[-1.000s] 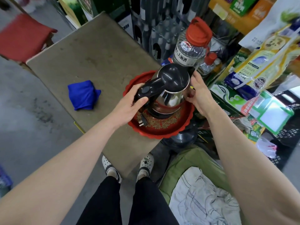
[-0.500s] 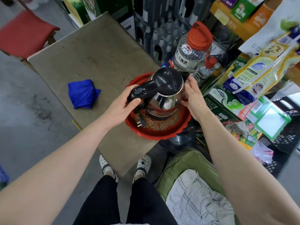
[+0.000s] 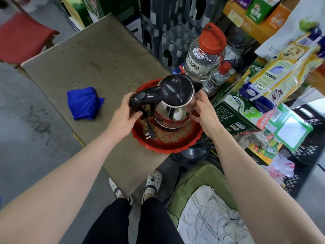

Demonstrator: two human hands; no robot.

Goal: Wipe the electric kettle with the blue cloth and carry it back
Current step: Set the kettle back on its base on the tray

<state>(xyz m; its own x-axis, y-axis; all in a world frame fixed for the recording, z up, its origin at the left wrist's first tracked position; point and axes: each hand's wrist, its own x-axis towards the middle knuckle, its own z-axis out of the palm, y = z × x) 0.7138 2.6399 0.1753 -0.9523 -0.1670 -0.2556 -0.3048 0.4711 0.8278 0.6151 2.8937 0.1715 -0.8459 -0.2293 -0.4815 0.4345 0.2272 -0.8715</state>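
Observation:
A steel electric kettle (image 3: 173,108) with a black lid and black handle stands in a red tray (image 3: 168,147) at the table's right edge. My left hand (image 3: 124,117) is closed around the kettle's handle. My right hand (image 3: 204,111) presses flat against the kettle's right side. The kettle's cord and plug (image 3: 149,136) hang down onto the tray. The folded blue cloth (image 3: 82,103) lies on the brown table (image 3: 91,60), well to the left of the kettle, with neither hand touching it.
A large clear jug (image 3: 205,55) with a red cap stands just behind the kettle. Boxes and snack bags (image 3: 274,78) crowd the right side. A red stool (image 3: 22,37) is at the far left. A green cushion (image 3: 202,182) lies by my feet.
The view has shifted a little. My left hand has closed more fully around the handle, and the kettle stays in the tray between both hands.

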